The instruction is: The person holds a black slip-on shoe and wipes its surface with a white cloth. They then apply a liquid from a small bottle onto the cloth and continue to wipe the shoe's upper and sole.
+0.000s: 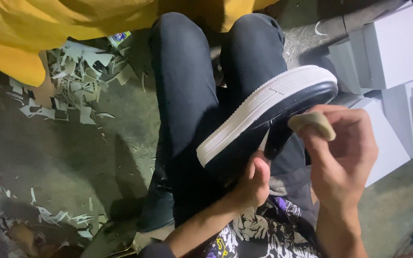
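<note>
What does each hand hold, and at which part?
Left hand holds the shoe at its heel end; right hand pinches a small beige block by one end.

You wear dark navy trousers (187, 100) and a black shirt (259, 234) printed white and purple; your forearms are bare.

White boxes (397, 43) stacked at the right edge, plain rectangular cartons, grey-white in the dim light, no visible print. One more white box (383, 143) lies lower, just below that stack, partly hidden by a hand. Small colourful printed packet (119, 38), blue, yellow and white, far left of the stack, at the top by the yellow cloth, half covered. A red and white object at the far left edge, too cut off to tell.
</note>
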